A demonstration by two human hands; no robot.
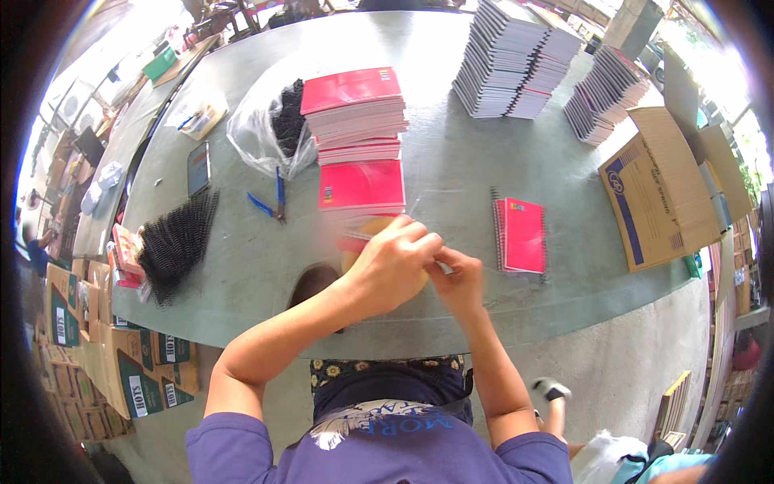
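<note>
Both my hands meet over the near middle of the table. My left hand (391,266) is closed, its fingertips drawn together at the fingers of my right hand (458,282), which pinches. Whatever lies between them is too small and hidden to name. Under and behind my left hand show parts of a yellow rounded thing and a red-covered book, mostly covered. Just beyond stands a tall stack of red-covered books (363,187). To the right lie red spiral-bound notebooks (524,235). Blue-handled pliers (280,198) rest left of the stack.
Black spiral coils (173,246) are heaped at left, near a phone (198,168). A clear plastic bag (250,129) holds more black coils. Tall notebook stacks (512,64) stand at the back right. An open cardboard box (661,194) occupies the right edge.
</note>
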